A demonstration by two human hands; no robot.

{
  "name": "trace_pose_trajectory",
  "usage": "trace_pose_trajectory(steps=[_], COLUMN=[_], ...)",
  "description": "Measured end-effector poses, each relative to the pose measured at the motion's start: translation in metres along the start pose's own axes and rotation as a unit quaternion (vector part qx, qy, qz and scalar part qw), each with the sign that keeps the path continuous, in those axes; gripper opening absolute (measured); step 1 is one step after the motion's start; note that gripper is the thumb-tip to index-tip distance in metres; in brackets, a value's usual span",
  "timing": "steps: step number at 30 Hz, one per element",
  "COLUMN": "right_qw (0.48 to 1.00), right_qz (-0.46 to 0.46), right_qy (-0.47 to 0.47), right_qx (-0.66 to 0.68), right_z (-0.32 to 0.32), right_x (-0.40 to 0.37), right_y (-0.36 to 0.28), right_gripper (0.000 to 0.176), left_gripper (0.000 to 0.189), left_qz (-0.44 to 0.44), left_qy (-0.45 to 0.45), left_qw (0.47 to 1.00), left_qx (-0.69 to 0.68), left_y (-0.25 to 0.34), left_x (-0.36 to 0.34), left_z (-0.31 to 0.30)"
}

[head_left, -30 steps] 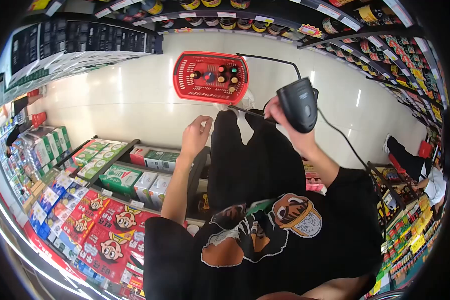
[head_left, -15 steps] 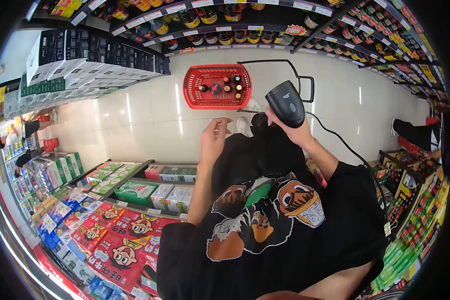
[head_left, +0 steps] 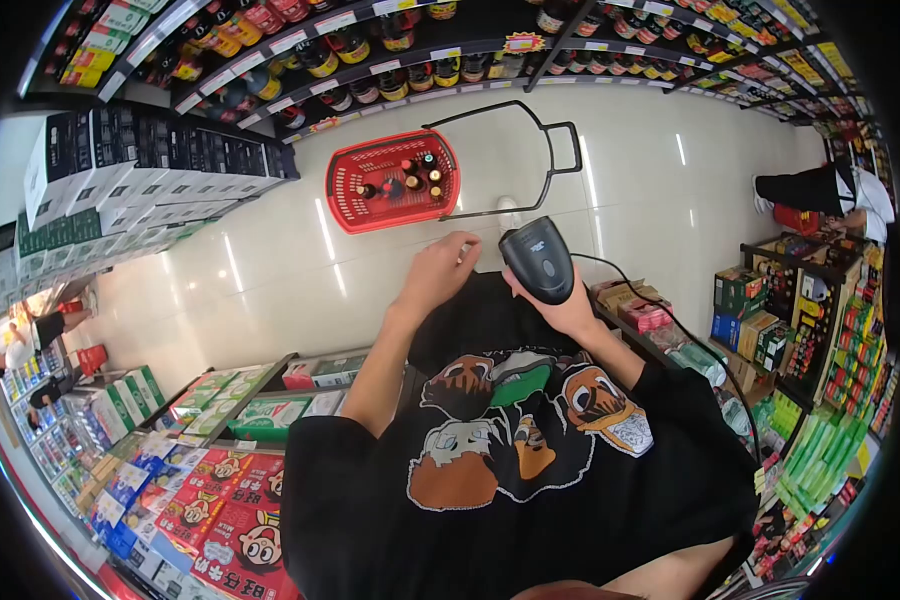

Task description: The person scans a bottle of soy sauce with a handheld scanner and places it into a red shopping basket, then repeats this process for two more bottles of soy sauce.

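My right hand (head_left: 562, 308) is wrapped round a black barcode scanner (head_left: 543, 262), its broad head pointing away from me. A black cable (head_left: 625, 275) runs from the scanner off to the right. My left hand (head_left: 440, 270) hovers to the left of the scanner, fingers loosely bent with nothing in them. Beyond both hands a red shopping basket (head_left: 375, 165) stands on the floor, apart from them. Several bottles (head_left: 435, 177) with dark, red and gold caps are upright inside it. The basket's black handle (head_left: 568, 148) is folded out to the right.
Shelves of sauce bottles (head_left: 390, 80) line the far side. Stacked black-and-white cartons (head_left: 160, 165) rise at the left. Red milk cartons (head_left: 235, 510) fill the near left. Green packs (head_left: 820, 460) lie at the right. One person (head_left: 815, 190) stands far right; another (head_left: 45, 330) is far left.
The view has turned, and the basket appears further left and slightly lower. My right hand has brought the scanner down and left, closer to my left hand.
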State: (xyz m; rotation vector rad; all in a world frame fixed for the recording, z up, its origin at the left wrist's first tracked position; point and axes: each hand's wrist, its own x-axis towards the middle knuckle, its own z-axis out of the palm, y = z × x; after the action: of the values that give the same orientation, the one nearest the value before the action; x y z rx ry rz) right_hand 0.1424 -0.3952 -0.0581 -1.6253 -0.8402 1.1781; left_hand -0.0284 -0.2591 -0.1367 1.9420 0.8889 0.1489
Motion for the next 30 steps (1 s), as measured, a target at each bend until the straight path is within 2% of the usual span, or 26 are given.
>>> trace_pose_trajectory(steps=[3,5,8,11,15,17,21,25,27,28,30], right_qw=[0.999,0.999,0.999,0.998,0.999,0.998,0.992,0.992,0.984,0.981,0.979], right_qz=[-0.025,-0.02,-0.029,-0.046,-0.05,-0.041,-0.09,-0.06,-0.046,-0.047,-0.051], right_qy=[0.019,0.014,0.027,0.022,0.018,0.024,0.087,0.097,0.14,0.16,0.165], right_qx=[-0.043,-0.035,-0.021,-0.04,-0.011,-0.037,0.013,0.05,0.102,0.102,0.109], right_z=[-0.006,-0.016,-0.037,-0.069,-0.124,-0.158,-0.243,-0.306,-0.33,-0.34,-0.36], right_x=[-0.006,-0.007,-0.009,-0.004,-0.001,0.0,0.004,0.003,0.005,0.006,0.005], right_y=[0.001,0.008,0.013,0.029,0.028,0.041,0.071,0.066,0.075,0.073,0.072], right_gripper=[0.023,0.024,0.025,0.025,0.024,0.024,0.022,0.022,0.022,0.018,0.018], left_gripper=[0.022,0.023,0.024,0.024,0.024,0.024,0.023,0.024,0.025,0.025,0.025], left_qz=[0.042,0.129,0.149,0.109,0.071,0.016,0.029,0.086,0.081,0.118,0.108], left_qy=[-0.02,-0.031,-0.019,-0.046,-0.031,-0.007,0.034,-0.005,-0.069,-0.06,-0.074], left_qw=[0.999,0.99,0.986,0.991,0.995,1.0,0.997,0.996,0.994,0.99,0.991], left_qx=[-0.015,0.049,0.07,0.06,0.059,-0.004,-0.063,0.004,0.038,0.044,0.039], left_y=[0.016,0.017,0.036,0.052,0.089,0.115,0.171,0.222,0.242,0.243,0.258], left_x=[0.007,0.014,0.018,0.028,0.045,0.058,0.098,0.129,0.142,0.149,0.16], left_z=[0.014,0.026,0.041,0.059,0.088,0.109,0.169,0.196,0.204,0.211,0.216])
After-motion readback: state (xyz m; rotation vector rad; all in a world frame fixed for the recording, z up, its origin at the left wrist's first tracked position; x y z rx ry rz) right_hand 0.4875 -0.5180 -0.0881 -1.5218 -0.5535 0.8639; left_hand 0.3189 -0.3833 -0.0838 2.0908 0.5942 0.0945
